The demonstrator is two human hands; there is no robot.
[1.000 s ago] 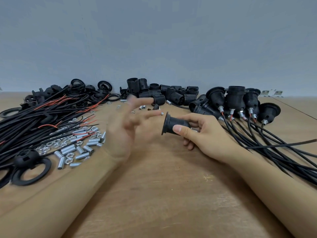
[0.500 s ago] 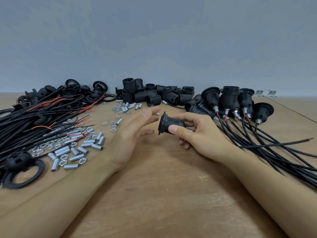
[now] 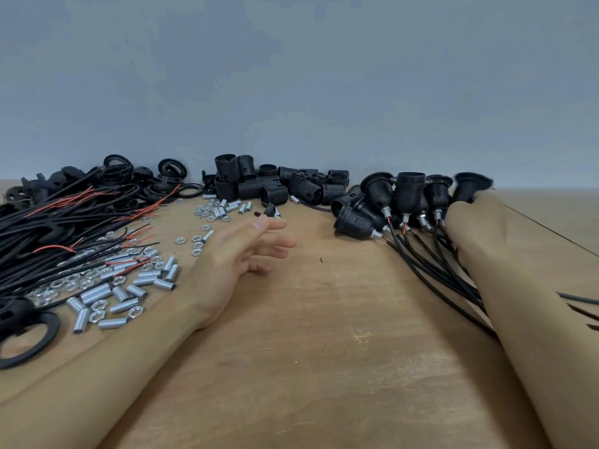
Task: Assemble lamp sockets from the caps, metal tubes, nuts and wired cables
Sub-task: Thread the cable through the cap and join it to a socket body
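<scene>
My left hand hovers open just above the wooden table, fingers spread and holding nothing. My right arm stretches to the far right. My right hand is closed around a black lamp socket at the right end of the row of assembled sockets; its fingers are hidden behind the hand. Metal tubes and nuts lie left of my left wrist. Wired cables with red ends are piled at the far left.
Black threaded socket bodies are heaped at the back centre, with caps and rings at the back left. A cap with a ring lies at the left edge. Cables from the assembled sockets run under my right forearm.
My right hand has carried the black socket from the table's middle to the right end of the assembled row. My left hand let go of it, lowered and opened.
</scene>
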